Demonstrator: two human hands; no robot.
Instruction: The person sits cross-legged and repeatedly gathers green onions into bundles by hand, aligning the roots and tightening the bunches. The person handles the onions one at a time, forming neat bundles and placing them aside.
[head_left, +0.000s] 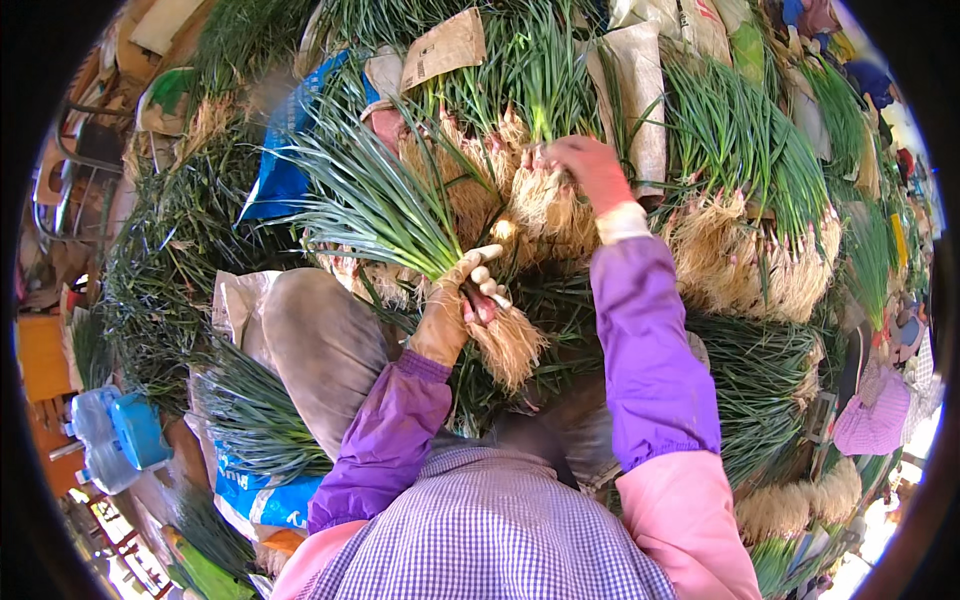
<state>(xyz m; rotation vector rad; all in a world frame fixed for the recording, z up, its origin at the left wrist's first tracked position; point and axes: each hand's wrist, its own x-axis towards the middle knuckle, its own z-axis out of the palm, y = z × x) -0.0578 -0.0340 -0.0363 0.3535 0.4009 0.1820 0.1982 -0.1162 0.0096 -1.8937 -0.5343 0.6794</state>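
My left hand, in a soiled glove with pale fingertips, is closed around a bunch of green onions. Its leaves fan toward the upper left, and reddish bulbs and stringy roots hang below the fist. Ahead and to the right, my right hand touches the bulb end of a row of rooted green onions. The fingertips are partly hidden among stems and bulbs, so their hold is unclear. Purple sleeves cover both forearms.
More green onions lie heaped at right, roots toward me. Trimmed leaves are piled at left. A blue sack lies beyond my left hand. Water jugs stand at lower left. A person in a checked pink hat is at far right.
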